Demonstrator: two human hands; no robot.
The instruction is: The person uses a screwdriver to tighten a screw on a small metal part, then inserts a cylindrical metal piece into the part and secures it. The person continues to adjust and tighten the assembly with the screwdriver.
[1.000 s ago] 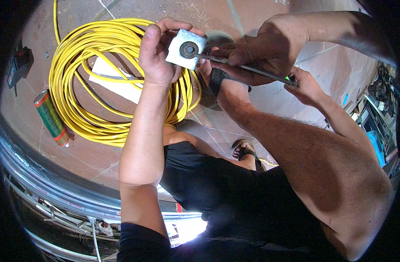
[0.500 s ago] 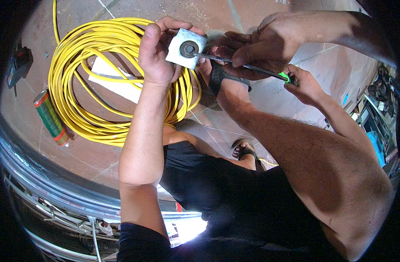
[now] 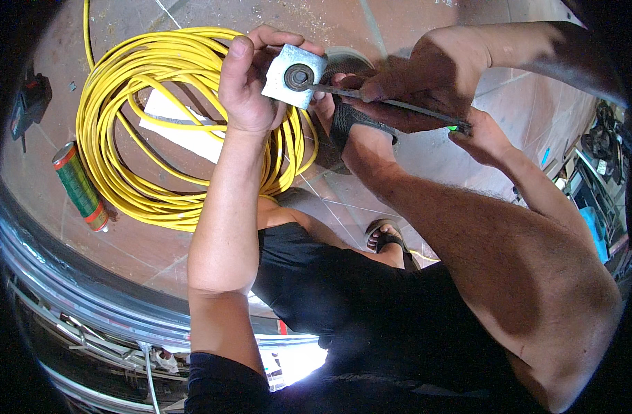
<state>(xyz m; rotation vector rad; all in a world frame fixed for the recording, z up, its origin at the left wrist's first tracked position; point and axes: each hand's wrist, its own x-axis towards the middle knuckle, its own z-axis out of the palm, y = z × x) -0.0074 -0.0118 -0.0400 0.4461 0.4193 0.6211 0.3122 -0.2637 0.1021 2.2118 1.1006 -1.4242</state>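
My left hand [image 3: 250,93] grips a square silver metal block [image 3: 278,77]. A dark round ring with a recessed centre [image 3: 299,77] sits in the block's face. Against that ring rests the tip of a long thin dark metal tool [image 3: 405,105], its kind unclear. The tool's far end lies in my right hand [image 3: 492,138], closed round it, with a bit of green showing there. Another person's hand [image 3: 440,72] comes in from the upper right and holds the tool's middle. That hand hides part of the shaft.
A coil of yellow cable [image 3: 109,138] lies on the tiled floor, over a white sheet [image 3: 185,131]. To its left are a green and red can [image 3: 81,186] and a dark power tool [image 3: 31,107]. Metal lengths [image 3: 88,297] run along the lower left. Clutter [image 3: 599,165] lines the right.
The other person's hand has shifted slightly along the tool and turned. The tool's shaft has rolled or tilted a little, and less green shows at its end. My left hand and the block stay put.
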